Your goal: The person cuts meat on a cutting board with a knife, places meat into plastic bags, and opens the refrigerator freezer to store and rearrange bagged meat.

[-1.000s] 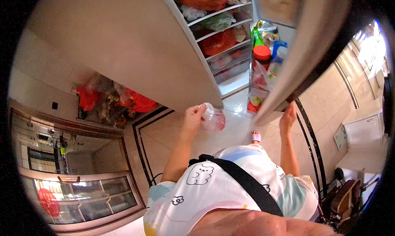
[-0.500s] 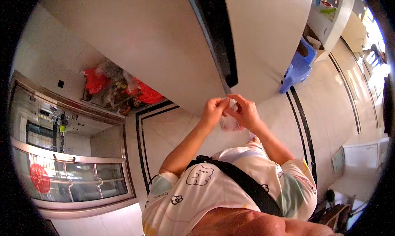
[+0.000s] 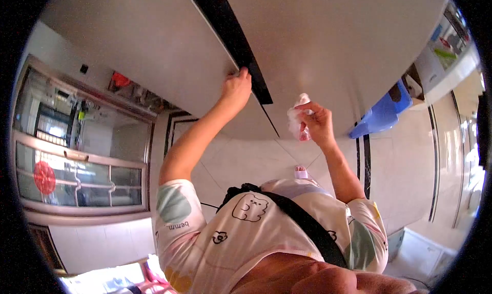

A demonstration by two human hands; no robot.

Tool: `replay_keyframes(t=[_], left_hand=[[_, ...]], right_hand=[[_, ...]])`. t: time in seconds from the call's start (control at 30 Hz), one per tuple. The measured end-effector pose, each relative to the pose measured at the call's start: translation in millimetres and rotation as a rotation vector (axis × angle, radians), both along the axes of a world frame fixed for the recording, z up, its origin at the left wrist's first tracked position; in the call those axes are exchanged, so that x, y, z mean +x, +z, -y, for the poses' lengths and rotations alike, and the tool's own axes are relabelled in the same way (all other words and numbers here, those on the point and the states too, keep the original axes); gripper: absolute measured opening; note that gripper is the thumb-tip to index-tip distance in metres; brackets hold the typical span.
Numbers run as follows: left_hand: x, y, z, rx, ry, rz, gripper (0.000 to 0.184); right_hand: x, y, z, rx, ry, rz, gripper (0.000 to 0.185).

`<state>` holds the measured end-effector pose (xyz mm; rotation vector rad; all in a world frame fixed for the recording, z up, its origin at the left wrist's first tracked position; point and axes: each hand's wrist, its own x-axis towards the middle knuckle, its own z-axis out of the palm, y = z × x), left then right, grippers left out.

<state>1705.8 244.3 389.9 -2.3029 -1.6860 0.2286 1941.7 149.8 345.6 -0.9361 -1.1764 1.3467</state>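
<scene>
Two large, smooth, pale refrigerator doors (image 3: 328, 43) stand in front of me, with a dark vertical handle strip (image 3: 225, 25) between them. My left hand (image 3: 237, 90) is raised to this strip, its fingers curled around the edge of the left door (image 3: 154, 53); the fingertips are partly hidden. Lower and to the right, my right hand (image 3: 318, 122) pinches a small clear plastic bag (image 3: 295, 122) by its gathered top. Something reddish shows in the bottom of the bag, but I cannot make out what it is.
A blue plastic chair (image 3: 384, 112) stands to the right, near a white shelf unit (image 3: 441, 71). Red bags (image 3: 121, 79) sit at the left beside the refrigerator. Glazed sliding doors (image 3: 87, 178) are further left. My foot (image 3: 301, 172) shows on the tiled floor (image 3: 256, 155).
My left hand has let go of the plastic bag and moved up and left to the door edge. My right hand has shifted slightly right, keeping the bag.
</scene>
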Motion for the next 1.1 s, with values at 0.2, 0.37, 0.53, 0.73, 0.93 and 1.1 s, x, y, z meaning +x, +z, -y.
replay_keyframes(t=[0.2,0.37,0.53,0.73,0.93,1.1], left_hand=[[5.6,-19.5,-13.0,0.038,0.102,-0.052,0.033],[-4.6,-43.2,40.2,0.295,0.028,-0.082,0.019],[-29.6,-26.4,142.5,0.236,0.157,0.301,0.021],[-87.4,-22.5,229.4,0.388,0.243,0.469,0.023],[-151.1,-28.8,288.1,0.497,0.365,0.606,0.022],[-215.1,-13.2,305.0,0.516,0.308,0.615,0.024]], right_hand=[[16.4,10.6,-41.4,0.064,-0.002,0.006,0.013],[13.8,12.4,-70.1,-0.068,0.139,-0.303,0.012],[-17.7,18.8,-78.4,-0.117,0.317,-0.417,0.01],[-88.5,25.6,-96.2,-0.094,0.444,-0.175,0.011],[-162.5,18.2,-102.5,-0.089,0.438,-0.138,0.01],[-217.1,-3.4,-105.6,-0.157,0.356,-0.156,0.012]])
